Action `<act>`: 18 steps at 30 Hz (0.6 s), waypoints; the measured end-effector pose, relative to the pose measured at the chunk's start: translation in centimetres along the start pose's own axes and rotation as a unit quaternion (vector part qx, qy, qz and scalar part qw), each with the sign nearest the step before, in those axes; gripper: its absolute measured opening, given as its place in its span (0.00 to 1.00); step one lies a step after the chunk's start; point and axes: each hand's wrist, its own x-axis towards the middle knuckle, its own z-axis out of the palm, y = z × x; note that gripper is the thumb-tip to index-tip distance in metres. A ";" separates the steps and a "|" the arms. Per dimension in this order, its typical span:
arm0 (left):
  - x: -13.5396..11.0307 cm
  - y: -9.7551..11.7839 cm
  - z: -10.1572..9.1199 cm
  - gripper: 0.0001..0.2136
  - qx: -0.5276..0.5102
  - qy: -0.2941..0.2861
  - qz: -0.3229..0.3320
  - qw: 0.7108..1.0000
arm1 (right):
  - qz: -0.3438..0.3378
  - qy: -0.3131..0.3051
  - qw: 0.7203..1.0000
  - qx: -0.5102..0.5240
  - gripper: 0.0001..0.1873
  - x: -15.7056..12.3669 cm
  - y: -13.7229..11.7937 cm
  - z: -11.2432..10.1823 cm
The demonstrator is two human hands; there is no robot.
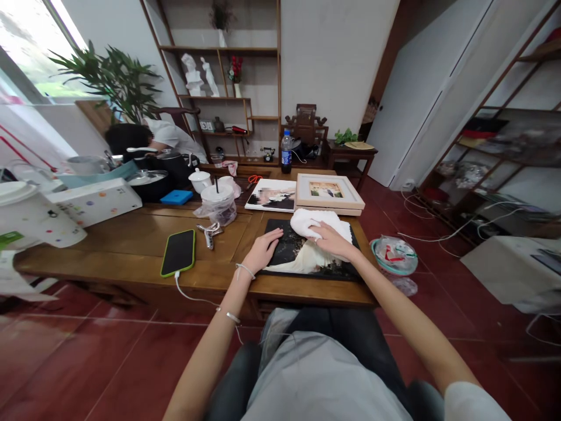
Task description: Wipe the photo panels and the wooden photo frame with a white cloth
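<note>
A dark rectangular panel (284,235) with a pale, dress-like shape on its surface lies at the table's front edge before me. My left hand (264,248) rests flat near the panel's left edge, fingers extended and holding nothing. On the panel's upper right sits a bunched white cloth (307,221). My right hand (331,238) presses on this cloth, its fingers over the folds; the underside is hidden. Just behind the panel are a print (272,202) on the left and a pale framed picture (302,190) on the right, stacked on another frame.
On the wooden table (144,234) lie a charging phone (177,252), a lidded cup in plastic (218,199), a blue box (176,197) and orange scissors (254,179). A bottle (286,153) stands behind the frames. Another person (170,135) sits at the far left. A basin (394,255) is at right.
</note>
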 end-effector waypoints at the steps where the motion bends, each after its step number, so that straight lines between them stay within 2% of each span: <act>1: 0.0 0.0 0.0 0.15 -0.001 0.000 -0.001 1.000 | 0.008 0.007 1.000 -0.025 0.16 0.2 -0.1 0.4; 5: 0.0 0.1 0.0 0.15 0.001 -0.002 -0.008 1.000 | 0.002 0.016 0.994 -0.104 0.23 -1.1 -2.6 1.6; 8: 0.0 0.2 0.0 0.15 0.008 -0.003 -0.011 1.000 | -0.029 -0.001 0.994 -0.110 0.25 -3.7 -5.9 1.9; 12: 0.0 0.1 0.0 0.15 0.007 -0.003 -0.005 1.000 | -0.054 -0.051 0.993 -0.088 0.22 -7.8 -9.6 1.4; 15: 0.0 0.0 0.1 0.15 0.007 0.002 0.000 1.000 | -0.073 -0.089 0.991 -0.062 0.22 -9.7 -10.8 0.4; 18: -0.1 -0.2 0.3 0.15 0.007 0.006 0.002 1.000 | -0.076 -0.103 0.991 -0.034 0.24 -9.7 -10.3 -0.5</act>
